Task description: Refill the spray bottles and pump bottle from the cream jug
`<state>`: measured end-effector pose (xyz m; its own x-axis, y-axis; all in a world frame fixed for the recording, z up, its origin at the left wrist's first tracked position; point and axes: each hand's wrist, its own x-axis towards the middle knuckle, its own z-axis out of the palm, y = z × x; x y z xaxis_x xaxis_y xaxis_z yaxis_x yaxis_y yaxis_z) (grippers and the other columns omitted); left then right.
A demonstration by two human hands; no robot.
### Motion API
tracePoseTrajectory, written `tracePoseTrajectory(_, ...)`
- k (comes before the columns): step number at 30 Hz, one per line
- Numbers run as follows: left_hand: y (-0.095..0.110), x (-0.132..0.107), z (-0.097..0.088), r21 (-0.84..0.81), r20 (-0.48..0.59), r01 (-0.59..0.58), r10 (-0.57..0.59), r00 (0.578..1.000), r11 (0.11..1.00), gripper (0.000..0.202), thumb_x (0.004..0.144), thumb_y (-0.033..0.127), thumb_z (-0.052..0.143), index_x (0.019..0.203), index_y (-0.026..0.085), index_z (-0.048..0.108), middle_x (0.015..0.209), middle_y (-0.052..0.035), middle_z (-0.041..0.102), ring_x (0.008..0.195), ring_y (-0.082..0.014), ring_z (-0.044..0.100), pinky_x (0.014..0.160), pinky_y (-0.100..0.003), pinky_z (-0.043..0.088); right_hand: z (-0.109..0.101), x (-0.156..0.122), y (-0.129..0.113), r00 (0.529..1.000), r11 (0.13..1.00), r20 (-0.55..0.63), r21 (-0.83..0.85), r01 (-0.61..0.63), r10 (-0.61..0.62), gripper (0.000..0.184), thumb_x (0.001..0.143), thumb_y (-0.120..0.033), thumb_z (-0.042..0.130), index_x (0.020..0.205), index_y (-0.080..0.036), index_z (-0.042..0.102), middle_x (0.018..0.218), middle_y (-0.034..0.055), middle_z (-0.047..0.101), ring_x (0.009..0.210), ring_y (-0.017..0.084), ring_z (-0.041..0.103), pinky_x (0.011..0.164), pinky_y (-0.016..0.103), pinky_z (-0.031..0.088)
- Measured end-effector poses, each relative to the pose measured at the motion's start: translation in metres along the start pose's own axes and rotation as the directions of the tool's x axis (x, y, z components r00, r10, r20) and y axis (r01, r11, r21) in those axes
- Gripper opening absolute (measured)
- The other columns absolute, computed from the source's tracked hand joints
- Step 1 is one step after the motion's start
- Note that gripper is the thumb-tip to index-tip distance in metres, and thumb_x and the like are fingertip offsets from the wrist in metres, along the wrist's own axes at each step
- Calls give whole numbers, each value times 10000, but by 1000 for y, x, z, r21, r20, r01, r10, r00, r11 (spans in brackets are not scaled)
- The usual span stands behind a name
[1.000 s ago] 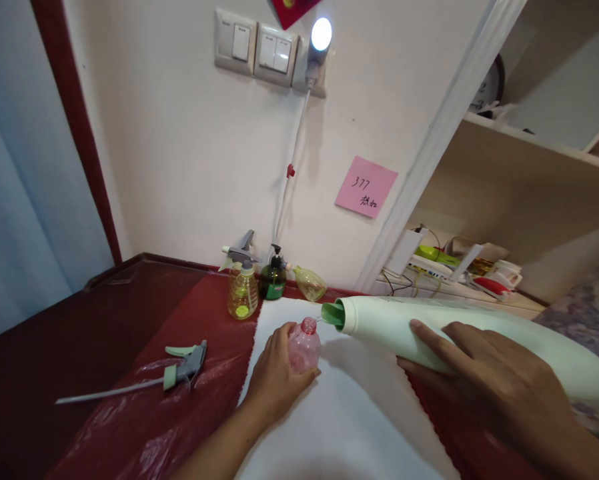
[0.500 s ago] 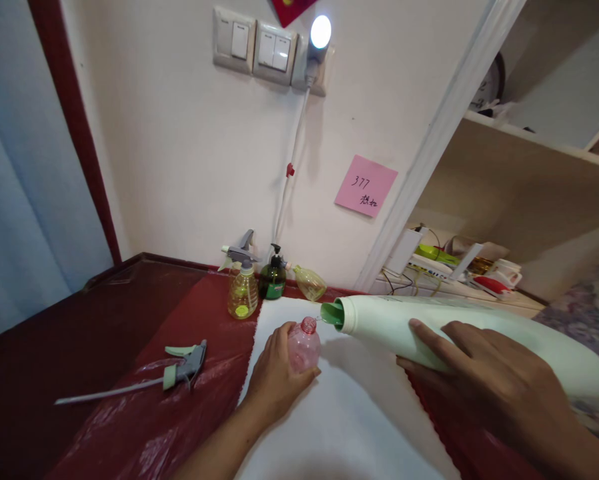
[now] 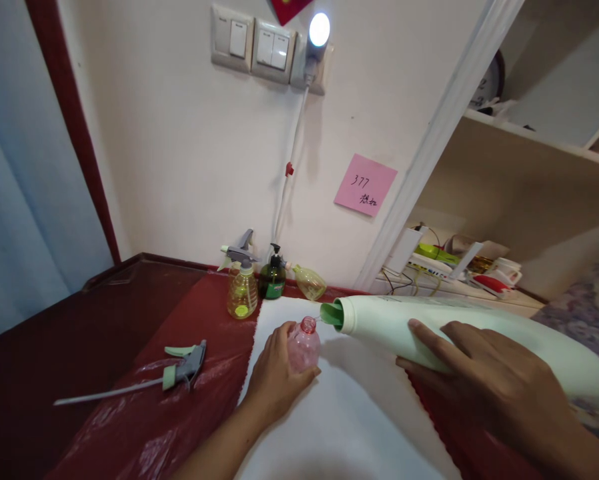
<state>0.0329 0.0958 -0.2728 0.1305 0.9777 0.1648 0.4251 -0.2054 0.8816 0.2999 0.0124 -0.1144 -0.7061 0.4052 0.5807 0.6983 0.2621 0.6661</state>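
My left hand is wrapped round a small clear pink bottle with an open red-rimmed neck, upright over a white cloth. My right hand grips a large pale green jug-like bottle, tilted on its side. Its green pouring spout points left, just beside the pink bottle's neck. A thin clear trickle runs between spout and neck. To the left of my hands, a grey and green spray trigger head with a long tube lies on the red plastic cover.
By the wall stand a yellow spray bottle, a dark green pump bottle and a lying yellow-green bottle. A white cable hangs from a lit plug-in lamp. At right, a shelf holds a white router-like device and clutter.
Almost nothing differs; both hands keep their hold and the trickle between spout and neck continues. The view has shifted very slightly.
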Motion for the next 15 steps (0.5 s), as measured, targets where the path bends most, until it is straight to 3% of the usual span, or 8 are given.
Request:
tracePoseTrajectory(9, 0, 1, 0, -13, -6, -10, 10, 1000, 1000, 757, 712, 330, 752, 1391, 239, 429, 1455, -135, 541, 1321, -341, 516, 1100, -478, 398, 18, -20, -3, 998, 999, 23, 0, -54, 54, 307, 1015, -436, 576, 1171, -179, 640, 761, 42, 590, 607, 221, 523, 601, 359, 357)
tracePoseTrajectory(15, -6, 3, 1, -10, 2, -14, 14, 1000, 1000, 769, 723, 333, 745, 1405, 222, 407, 1468, -145, 519, 1353, -330, 487, 1129, -483, 376, 22, -21, -10, 995, 993, 7, 63, -97, 97, 359, 1002, -459, 603, 1181, -150, 630, 743, 35, 610, 594, 210, 578, 589, 355, 395)
